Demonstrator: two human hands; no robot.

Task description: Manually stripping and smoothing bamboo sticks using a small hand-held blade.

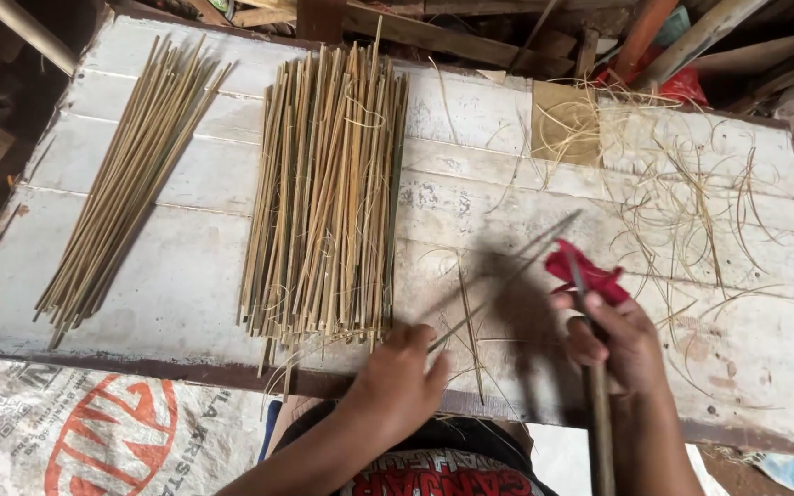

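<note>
At the near edge of the white desk (186, 294), my left hand (402, 381) pinched one bamboo sliver (507, 280), its length slanting up-right toward my right hand (622, 344), which gripped a knife (597, 404) wrapped in red cloth (590, 276).

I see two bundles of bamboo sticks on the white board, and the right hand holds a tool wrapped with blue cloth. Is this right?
Not quite. In the head view the cloth at the tool in the right hand is red, not blue. The two bundles of bamboo sticks do lie on the white board.
</note>
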